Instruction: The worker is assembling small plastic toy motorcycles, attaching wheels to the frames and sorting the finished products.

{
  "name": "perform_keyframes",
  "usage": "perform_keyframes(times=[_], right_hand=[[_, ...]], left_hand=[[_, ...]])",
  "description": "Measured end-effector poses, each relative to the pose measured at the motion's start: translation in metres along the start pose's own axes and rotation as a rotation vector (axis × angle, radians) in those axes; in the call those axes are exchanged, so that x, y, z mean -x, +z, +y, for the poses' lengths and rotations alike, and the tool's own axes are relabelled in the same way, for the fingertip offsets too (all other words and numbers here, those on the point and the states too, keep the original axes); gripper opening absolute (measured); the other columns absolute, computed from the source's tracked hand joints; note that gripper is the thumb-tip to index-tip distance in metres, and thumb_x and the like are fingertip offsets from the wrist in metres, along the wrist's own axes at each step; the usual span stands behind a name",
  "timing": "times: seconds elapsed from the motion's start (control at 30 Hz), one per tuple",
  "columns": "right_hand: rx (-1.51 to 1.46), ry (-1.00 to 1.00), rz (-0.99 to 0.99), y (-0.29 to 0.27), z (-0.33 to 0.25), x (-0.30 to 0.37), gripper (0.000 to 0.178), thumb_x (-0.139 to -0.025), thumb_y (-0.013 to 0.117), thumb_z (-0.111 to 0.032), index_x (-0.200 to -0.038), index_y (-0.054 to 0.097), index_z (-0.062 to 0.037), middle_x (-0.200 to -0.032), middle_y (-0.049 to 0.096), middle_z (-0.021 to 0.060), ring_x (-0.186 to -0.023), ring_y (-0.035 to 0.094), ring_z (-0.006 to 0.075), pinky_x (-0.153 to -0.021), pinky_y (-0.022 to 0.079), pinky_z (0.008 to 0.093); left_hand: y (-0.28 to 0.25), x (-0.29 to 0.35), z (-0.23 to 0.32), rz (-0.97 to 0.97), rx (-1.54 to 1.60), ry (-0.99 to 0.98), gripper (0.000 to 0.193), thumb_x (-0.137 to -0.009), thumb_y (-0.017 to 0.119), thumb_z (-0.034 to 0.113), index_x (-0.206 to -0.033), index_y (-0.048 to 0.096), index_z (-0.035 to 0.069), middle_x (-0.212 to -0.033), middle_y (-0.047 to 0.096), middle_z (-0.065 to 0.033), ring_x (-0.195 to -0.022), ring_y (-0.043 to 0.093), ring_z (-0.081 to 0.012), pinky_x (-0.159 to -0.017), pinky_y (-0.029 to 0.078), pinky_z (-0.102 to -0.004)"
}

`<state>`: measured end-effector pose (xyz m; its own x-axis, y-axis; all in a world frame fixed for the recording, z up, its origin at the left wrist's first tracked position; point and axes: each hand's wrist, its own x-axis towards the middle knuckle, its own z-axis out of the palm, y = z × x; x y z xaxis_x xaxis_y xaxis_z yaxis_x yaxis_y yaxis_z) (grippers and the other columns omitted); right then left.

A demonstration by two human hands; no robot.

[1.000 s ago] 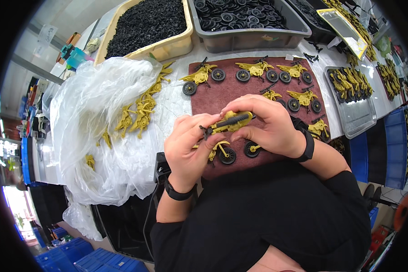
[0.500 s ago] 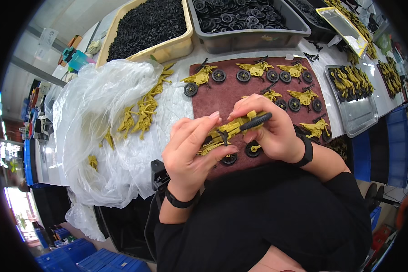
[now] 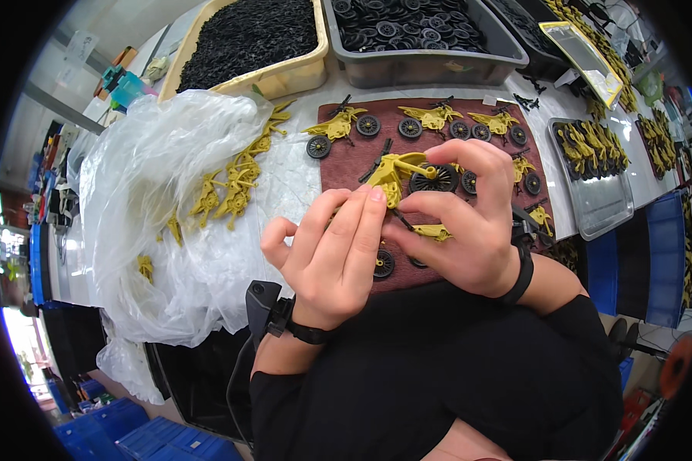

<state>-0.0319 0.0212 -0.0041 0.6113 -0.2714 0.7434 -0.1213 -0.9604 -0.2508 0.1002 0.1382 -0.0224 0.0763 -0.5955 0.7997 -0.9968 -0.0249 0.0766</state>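
Observation:
Over the mat, a yellow toy motorcycle body (image 3: pixel 392 170) is held tilted between my hands. A black spoked wheel (image 3: pixel 437 179) shows right beside its yellow fork, and a black handlebar sticks up on its left. My left hand (image 3: pixel 327 257) is closed on its lower left side, fingertips pressed together. Curved around the right side, my right hand (image 3: pixel 473 230) has its fingertips at the toy's fork and lower end. Fingers hide part of the toy. On the dark red mat (image 3: pixel 346 173), several yellow toy motorcycles (image 3: pixel 430 117) lie with black wheels beside them.
Clear plastic sheeting (image 3: pixel 154 169) covers the table's left, with yellow bodies (image 3: pixel 234 192) on it. A cream bin (image 3: pixel 284 77) of small black parts and a grey bin (image 3: pixel 430 69) of wheels stand behind. At right is a clear tray (image 3: pixel 603 211) of yellow toys.
The toy has turned in my hands: its body now stands up with the handlebar to the left. My right hand has shifted right and its fingers have spread wider around the toy.

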Motion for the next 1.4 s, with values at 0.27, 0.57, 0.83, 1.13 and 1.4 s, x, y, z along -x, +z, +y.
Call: perform_keyframes(times=[0.27, 0.57, 0.83, 1.13, 1.4], right_hand=[[-0.102, -0.117, 0.204, 0.012, 0.004, 0.011, 0.021, -0.061, 0.076, -0.006, -0.079, 0.064, -0.007, -0.102, 0.057, 0.0089, -0.091, 0.05, 0.0267, -0.076, 0.038, 0.0363], [-0.137, -0.085, 0.385, 0.017, 0.005, 0.017, 0.022, -0.064, 0.078, -0.009, -0.082, 0.065, -0.0086, -0.098, 0.053, 0.0063, -0.087, 0.048, 0.025, -0.071, 0.04, 0.0365], [-0.053, -0.235, 0.412, 0.014, 0.008, 0.015, 0.022, -0.066, 0.078, -0.013, -0.083, 0.066, -0.0131, -0.101, 0.054, 0.0025, -0.091, 0.048, 0.0253, -0.073, 0.039, 0.0377], [-0.707, 0.268, 0.075, 0.004, 0.029, 0.007, 0.064, -0.067, 0.082, -0.029, -0.119, 0.056, -0.0028, -0.114, 0.056, 0.0108, -0.103, 0.055, 0.0257, -0.089, 0.045, 0.037], [-1.067, 0.509, -0.222, 0.004, 0.03, 0.016, 0.035, -0.079, 0.074, -0.008, -0.108, 0.058, 0.0009, -0.092, 0.06, 0.0056, -0.086, 0.057, 0.0125, -0.076, 0.046, 0.027]], left_hand=[[0.016, 0.003, -0.004, 0.052, 0.145, -0.01, 0.032, -0.075, 0.064, 0.009, -0.105, 0.067, 0.0, -0.105, 0.066, -0.013, -0.092, 0.065, -0.0216, -0.08, 0.036, -0.0336], [0.0, -0.008, 0.004, 0.013, -0.009, 0.1, 0.03, -0.073, 0.063, 0.011, -0.101, 0.069, 0.001, -0.098, 0.069, -0.0093, -0.083, 0.066, -0.0166, -0.068, 0.026, -0.0302], [0.0, -0.004, 0.001, -0.021, -0.019, 0.136, 0.03, -0.074, 0.063, 0.01, -0.102, 0.068, 0.0, -0.099, 0.069, -0.009, -0.084, 0.066, -0.0174, -0.069, 0.026, -0.0303], [0.006, 0.005, -0.005, -0.168, 0.823, -0.536, 0.028, -0.076, 0.073, 0.003, -0.103, 0.065, -0.001, -0.097, 0.068, -0.0125, -0.084, 0.064, -0.0233, -0.076, 0.049, -0.0304], [0.007, 0.005, 0.0, -0.229, 1.053, -0.73, 0.029, -0.076, 0.074, 0.005, -0.103, 0.065, -0.001, -0.096, 0.068, -0.0101, -0.076, 0.062, -0.019, -0.074, 0.047, -0.0296]])
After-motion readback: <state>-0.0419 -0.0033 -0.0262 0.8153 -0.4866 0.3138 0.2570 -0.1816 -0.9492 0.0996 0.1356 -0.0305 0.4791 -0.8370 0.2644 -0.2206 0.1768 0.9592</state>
